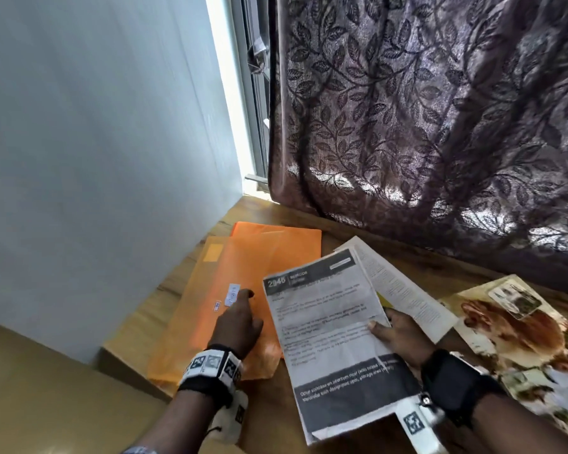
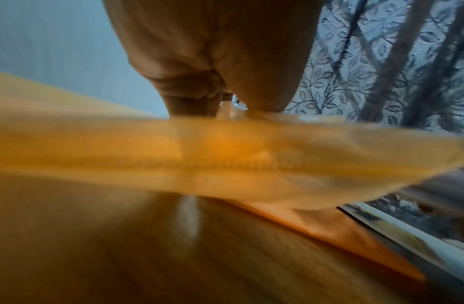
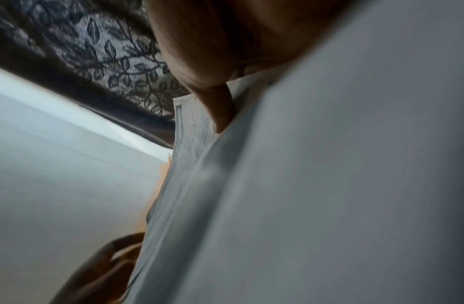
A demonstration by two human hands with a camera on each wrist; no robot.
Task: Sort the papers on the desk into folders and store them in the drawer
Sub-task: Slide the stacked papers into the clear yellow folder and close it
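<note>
A printed sheet [image 1: 328, 335] is gripped at its right edge by the right hand [image 1: 404, 335], thumb on top and fingers underneath, and is held tilted above the worktop [image 1: 417, 267]. Just left of the sheet, an orange folder [image 1: 243, 290] lies on the worktop, overlapping a second orange folder [image 1: 276, 232] behind it. The left hand [image 1: 238, 322] rests on the near folder with one finger stretched forward beside two small white labels; in the left wrist view its cover appears pinched and lifted, though blur prevents certainty. Right of the sheet, more printed pages [image 1: 404, 290] and a colour magazine [image 1: 518, 332] are spread. Behind the sheet hangs a leaf-patterned curtain [image 1: 440, 109].
</note>
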